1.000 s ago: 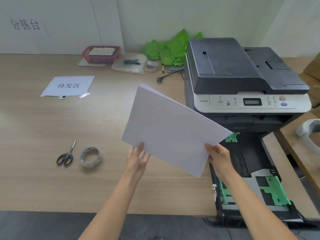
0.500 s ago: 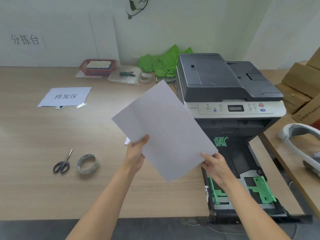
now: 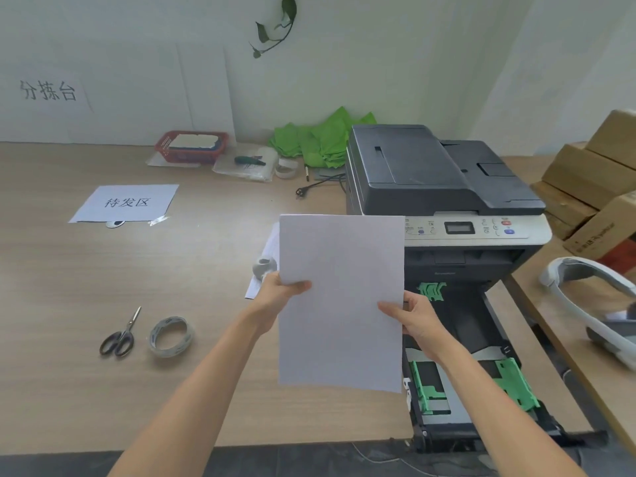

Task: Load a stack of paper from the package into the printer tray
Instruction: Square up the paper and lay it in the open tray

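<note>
Both hands hold a stack of white paper upright, just left of the printer

Left hand pinches the stack's left edge, thumb in front; right hand is clamped on its right edge; the pulled-out paper tray lies below the printer's front, right of the stack.

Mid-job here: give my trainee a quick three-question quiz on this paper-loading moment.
1. True or false: the paper stack already lies in the tray.
2. Which hands grip the stack? A) left hand only B) right hand only C) both
3. Fill in: on the table, the scissors lie just left of the ____.

Key: 1 false, it is held in the air left of the open tray; 2 C, one hand on each long edge; 3 tape roll.
</note>
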Action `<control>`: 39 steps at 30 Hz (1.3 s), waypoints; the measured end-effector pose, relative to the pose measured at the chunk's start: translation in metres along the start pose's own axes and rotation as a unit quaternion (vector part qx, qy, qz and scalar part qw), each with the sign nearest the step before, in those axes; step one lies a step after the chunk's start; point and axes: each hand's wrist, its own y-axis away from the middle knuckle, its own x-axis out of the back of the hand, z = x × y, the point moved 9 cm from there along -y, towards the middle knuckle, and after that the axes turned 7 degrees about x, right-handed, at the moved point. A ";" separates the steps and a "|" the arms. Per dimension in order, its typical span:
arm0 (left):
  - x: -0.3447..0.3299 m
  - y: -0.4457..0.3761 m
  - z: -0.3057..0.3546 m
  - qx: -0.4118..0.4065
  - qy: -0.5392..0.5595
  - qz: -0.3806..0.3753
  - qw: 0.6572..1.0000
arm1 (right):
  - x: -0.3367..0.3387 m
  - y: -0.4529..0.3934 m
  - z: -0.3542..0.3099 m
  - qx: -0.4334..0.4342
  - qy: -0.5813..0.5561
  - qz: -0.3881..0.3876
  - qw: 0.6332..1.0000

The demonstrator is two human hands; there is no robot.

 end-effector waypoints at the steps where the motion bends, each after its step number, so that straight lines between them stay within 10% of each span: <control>1: -0.004 0.000 0.003 -0.003 -0.007 -0.006 1.000 | 0.003 0.000 -0.001 0.008 0.000 0.012 1.000; 17: -0.130 -0.002 -0.009 0.007 -0.046 -0.066 0.997 | 0.133 0.029 -0.016 0.054 -0.058 0.051 0.996; 39: -0.254 0.002 -0.107 0.098 -0.100 0.127 0.982 | 0.298 0.063 0.061 -0.105 0.057 0.008 0.993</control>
